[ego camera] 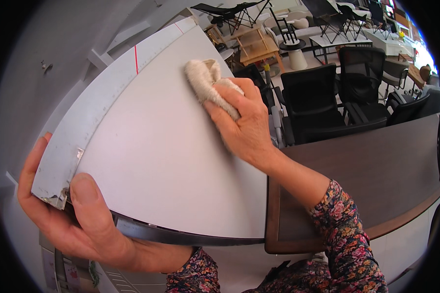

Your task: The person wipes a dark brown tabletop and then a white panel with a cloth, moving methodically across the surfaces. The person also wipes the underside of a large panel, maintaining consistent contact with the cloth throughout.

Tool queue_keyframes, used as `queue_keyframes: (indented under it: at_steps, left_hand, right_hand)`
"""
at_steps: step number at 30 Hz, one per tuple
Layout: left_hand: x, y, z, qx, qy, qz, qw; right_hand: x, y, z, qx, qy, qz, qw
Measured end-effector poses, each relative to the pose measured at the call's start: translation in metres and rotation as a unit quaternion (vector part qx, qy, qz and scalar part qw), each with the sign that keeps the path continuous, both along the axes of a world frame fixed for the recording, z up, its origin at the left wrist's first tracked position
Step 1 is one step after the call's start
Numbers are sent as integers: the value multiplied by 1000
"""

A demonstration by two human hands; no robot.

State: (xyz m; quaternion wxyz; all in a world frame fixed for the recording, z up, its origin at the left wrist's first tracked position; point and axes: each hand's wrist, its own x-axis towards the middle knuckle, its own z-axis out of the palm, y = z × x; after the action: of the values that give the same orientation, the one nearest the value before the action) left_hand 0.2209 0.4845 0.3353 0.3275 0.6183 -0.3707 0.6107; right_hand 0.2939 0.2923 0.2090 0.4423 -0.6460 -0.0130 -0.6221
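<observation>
A large white panel [161,146] with a pale grey edge strip [106,99] stands tilted in front of me, beside a dark wooden table. My right hand [242,121] presses a bunched cream terry cloth [205,78] on the panel's upper right part. At the lower left, my left hand [77,219] grips the panel's corner, thumb on the white face and fingers around the strip's outer side. The strip's corner is chipped, and a red line crosses the strip higher up. A dark edge runs along the panel's near side.
The dark brown wooden tabletop [352,164] adjoins the panel on the right. Behind it stand several black office chairs [310,91]. Farther back are a light wooden table [258,51], folding chairs [238,13] and a white low table [339,39]. A grey wall [69,40] rises on the left.
</observation>
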Motion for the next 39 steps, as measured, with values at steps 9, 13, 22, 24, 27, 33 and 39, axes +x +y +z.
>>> queue_keyframes:
  at_steps: [9, 13, 22, 24, 27, 33, 39]
  left_hand:
    - [1, -1, -1, -7, 2, -19, 1000]
    - [-1, 2, 0, -3, 12, -1, 1000]
    - [-2, -9, -11, -29, 64, -83, 994]
    - [-3, -10, -11, -38, 74, -92, 992]
    - [-4, -9, -7, -44, 43, -54, 997]
    - [-3, -6, -3, -24, 22, -46, 998]
    - [1, -9, -12, -31, 51, -115, 992]
  right_hand:
    - [-32, 17, 0, -95, -147, 68, 982]
    - [4, -2, 6, 2, -53, 45, 998]
    - [-49, 19, 34, -188, -128, 49, 973]
    - [-46, 19, 40, -175, -149, 60, 971]
    - [-25, 9, 45, -157, -169, 36, 972]
    - [-18, 0, 52, -101, -126, 50, 986]
    - [-41, 40, 80, -144, -309, 73, 937]
